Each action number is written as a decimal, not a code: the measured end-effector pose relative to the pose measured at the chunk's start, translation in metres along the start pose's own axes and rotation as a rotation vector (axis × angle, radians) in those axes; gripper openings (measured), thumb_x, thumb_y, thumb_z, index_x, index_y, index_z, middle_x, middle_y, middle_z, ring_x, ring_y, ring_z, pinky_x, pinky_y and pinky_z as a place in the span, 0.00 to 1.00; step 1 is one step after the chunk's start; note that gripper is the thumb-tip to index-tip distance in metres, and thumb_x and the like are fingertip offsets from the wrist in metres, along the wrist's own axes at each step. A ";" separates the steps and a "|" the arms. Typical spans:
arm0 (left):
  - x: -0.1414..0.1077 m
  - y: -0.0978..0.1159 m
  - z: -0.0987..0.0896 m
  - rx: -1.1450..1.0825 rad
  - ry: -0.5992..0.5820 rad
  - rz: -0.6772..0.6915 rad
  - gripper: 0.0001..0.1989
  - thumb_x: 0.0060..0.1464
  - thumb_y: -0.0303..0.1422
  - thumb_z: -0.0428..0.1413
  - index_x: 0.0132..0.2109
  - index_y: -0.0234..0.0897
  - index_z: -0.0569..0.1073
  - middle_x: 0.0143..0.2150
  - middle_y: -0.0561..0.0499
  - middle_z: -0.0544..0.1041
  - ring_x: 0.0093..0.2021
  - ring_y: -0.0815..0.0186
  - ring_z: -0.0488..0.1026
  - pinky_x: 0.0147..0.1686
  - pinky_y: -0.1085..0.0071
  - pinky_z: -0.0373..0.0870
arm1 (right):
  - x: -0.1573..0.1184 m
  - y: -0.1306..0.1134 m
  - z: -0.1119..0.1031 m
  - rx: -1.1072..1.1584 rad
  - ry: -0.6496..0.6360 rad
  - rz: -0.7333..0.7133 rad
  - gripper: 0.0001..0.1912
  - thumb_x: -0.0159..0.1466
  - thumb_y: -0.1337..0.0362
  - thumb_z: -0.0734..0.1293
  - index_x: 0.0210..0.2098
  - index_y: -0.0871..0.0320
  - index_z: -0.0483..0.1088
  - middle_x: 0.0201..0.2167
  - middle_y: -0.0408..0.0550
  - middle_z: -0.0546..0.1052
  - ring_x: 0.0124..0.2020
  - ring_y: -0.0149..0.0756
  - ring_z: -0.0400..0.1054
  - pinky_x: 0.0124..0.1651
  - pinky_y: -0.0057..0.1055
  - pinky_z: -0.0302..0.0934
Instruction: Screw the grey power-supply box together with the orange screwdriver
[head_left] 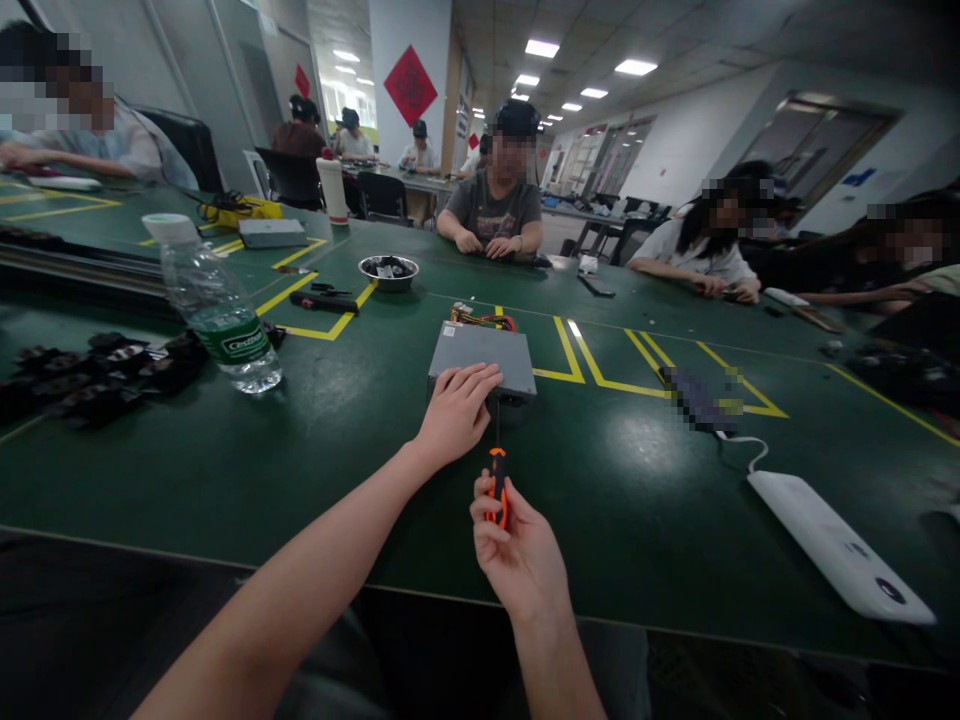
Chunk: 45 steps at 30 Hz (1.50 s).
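A grey metal computer power supply sits on the green table, its bundle of coloured wires at the far side. My left hand lies over its near left part, fingers stretched out across the top. In my right hand is a screwdriver with an orange and black handle, fingers wrapped round it. Its thin shaft points away from me to the near face of the power supply. Whether the tip touches a screw there, I cannot tell.
Left of my hands stands a water bottle beside black parts. Farther off are a metal bowl of small parts and a black tool. A white power bank lies at right, cabled to a blurred device. Co-workers sit around the table.
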<state>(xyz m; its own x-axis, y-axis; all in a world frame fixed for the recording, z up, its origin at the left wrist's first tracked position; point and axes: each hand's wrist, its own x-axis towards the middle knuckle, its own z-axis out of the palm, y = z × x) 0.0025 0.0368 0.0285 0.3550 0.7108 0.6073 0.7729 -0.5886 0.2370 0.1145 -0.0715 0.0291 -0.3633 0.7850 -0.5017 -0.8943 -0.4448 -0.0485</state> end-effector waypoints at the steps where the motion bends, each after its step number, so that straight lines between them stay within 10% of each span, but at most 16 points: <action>1: 0.000 0.000 0.000 -0.001 0.003 0.000 0.22 0.53 0.24 0.46 0.56 0.41 0.63 0.59 0.52 0.64 0.60 0.64 0.58 0.58 0.61 0.51 | 0.002 0.001 0.000 -0.017 0.001 -0.007 0.11 0.68 0.65 0.51 0.41 0.63 0.62 0.27 0.45 0.68 0.18 0.19 0.60 0.12 0.12 0.50; 18: 0.000 -0.001 0.001 0.015 0.000 0.007 0.22 0.54 0.25 0.46 0.56 0.41 0.62 0.60 0.52 0.64 0.60 0.64 0.58 0.57 0.62 0.52 | -0.005 -0.007 0.011 -0.020 -0.146 -0.011 0.12 0.68 0.67 0.50 0.36 0.62 0.62 0.23 0.39 0.63 0.16 0.18 0.55 0.10 0.11 0.47; 24: 0.000 -0.001 0.001 0.011 0.002 0.012 0.22 0.54 0.24 0.46 0.56 0.40 0.62 0.60 0.52 0.64 0.60 0.64 0.58 0.58 0.61 0.51 | -0.005 -0.004 0.016 -0.102 -0.018 -0.173 0.15 0.67 0.58 0.53 0.34 0.64 0.63 0.26 0.43 0.66 0.15 0.16 0.53 0.09 0.11 0.47; 28: 0.000 0.000 0.000 0.013 0.002 0.012 0.22 0.54 0.24 0.46 0.56 0.40 0.62 0.60 0.52 0.64 0.60 0.64 0.58 0.58 0.62 0.51 | -0.004 -0.002 0.011 -0.175 0.081 -0.275 0.08 0.65 0.74 0.56 0.33 0.64 0.64 0.26 0.45 0.67 0.19 0.18 0.58 0.13 0.11 0.52; 35: 0.000 -0.001 0.001 0.007 0.003 0.003 0.22 0.53 0.24 0.46 0.56 0.40 0.63 0.60 0.51 0.64 0.60 0.63 0.58 0.58 0.61 0.51 | 0.001 0.003 0.004 -0.079 0.030 0.028 0.12 0.67 0.64 0.54 0.43 0.64 0.64 0.26 0.44 0.67 0.22 0.21 0.63 0.14 0.12 0.52; 40: 0.000 -0.001 0.001 0.012 0.004 0.011 0.22 0.53 0.24 0.47 0.56 0.40 0.62 0.60 0.52 0.64 0.60 0.64 0.58 0.58 0.62 0.50 | -0.001 0.001 0.007 -0.036 -0.142 -0.049 0.15 0.68 0.65 0.50 0.42 0.65 0.63 0.20 0.37 0.60 0.12 0.17 0.51 0.08 0.14 0.42; 45: 0.000 0.000 -0.001 0.004 0.003 0.017 0.22 0.53 0.24 0.47 0.56 0.39 0.62 0.60 0.51 0.64 0.60 0.64 0.58 0.58 0.62 0.51 | 0.000 -0.005 0.008 -0.013 -0.043 -0.109 0.12 0.68 0.69 0.50 0.33 0.63 0.62 0.25 0.41 0.64 0.12 0.14 0.49 0.09 0.12 0.42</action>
<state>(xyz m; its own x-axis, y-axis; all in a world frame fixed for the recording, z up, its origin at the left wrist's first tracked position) 0.0018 0.0363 0.0291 0.3664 0.6994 0.6136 0.7692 -0.5988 0.2232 0.1170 -0.0658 0.0361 -0.2750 0.8469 -0.4552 -0.9259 -0.3608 -0.1119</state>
